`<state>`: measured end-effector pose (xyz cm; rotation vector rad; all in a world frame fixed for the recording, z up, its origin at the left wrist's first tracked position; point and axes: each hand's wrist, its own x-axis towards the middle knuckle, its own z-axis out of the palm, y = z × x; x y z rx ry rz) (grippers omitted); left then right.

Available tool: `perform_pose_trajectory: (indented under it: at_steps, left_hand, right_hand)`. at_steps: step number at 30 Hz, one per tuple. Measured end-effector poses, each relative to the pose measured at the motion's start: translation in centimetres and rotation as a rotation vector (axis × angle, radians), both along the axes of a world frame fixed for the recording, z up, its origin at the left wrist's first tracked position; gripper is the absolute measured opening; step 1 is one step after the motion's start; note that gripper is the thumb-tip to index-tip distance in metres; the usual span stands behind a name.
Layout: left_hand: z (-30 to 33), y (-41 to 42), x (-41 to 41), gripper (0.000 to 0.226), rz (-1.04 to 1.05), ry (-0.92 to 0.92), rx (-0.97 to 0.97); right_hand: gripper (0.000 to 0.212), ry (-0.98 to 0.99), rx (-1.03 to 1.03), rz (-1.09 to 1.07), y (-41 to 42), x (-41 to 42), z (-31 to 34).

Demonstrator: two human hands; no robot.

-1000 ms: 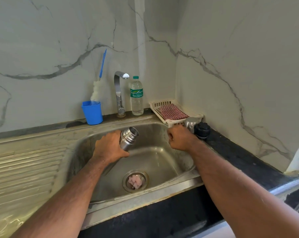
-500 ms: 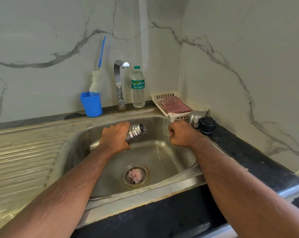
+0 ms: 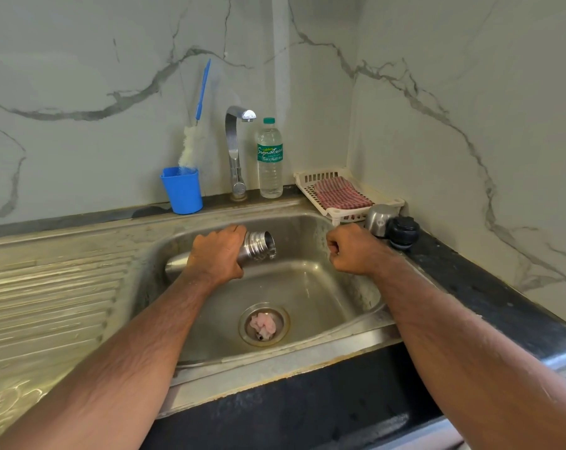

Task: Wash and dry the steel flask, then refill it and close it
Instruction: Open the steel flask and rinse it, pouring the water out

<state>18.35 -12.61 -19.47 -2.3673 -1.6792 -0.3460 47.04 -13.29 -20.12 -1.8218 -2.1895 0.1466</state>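
Note:
My left hand grips the steel flask over the sink. The flask lies almost level, its open threaded mouth pointing right, and a little water drips from the mouth. My right hand is a closed fist holding nothing, just right of the flask's mouth, near the sink's right rim. The flask's steel cup lid and black stopper stand on the dark counter behind that fist. A water bottle stands beside the tap.
A blue cup with a bottle brush sits left of the tap. A white rack at the back right holds a red checked cloth. A pink scrap lies in the drain. The ribbed drainboard spreads to the left.
My left hand has tipped the flask from mouth-up to nearly level, and its base now shows left of the hand. The right fist has stayed in place.

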Motion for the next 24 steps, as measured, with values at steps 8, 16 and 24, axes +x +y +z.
perform_pose_trajectory:
  at_steps: [8,16,24]
  left_hand:
    - [0.16,-0.31,-0.41,0.071,0.011,0.053,0.034]
    - [0.36,-0.52,-0.64,0.072,0.013,0.043,0.030]
    - [0.64,-0.69,-0.29,0.069,0.004,0.102,0.046]
  right_hand:
    - [0.016,-0.006,0.004,0.008,-0.22,-0.01,0.12]
    - [0.015,-0.012,0.008,0.009,-0.25,-0.03,0.13]
    - [0.015,-0.039,0.021,0.010,-0.36,-0.06,0.23]
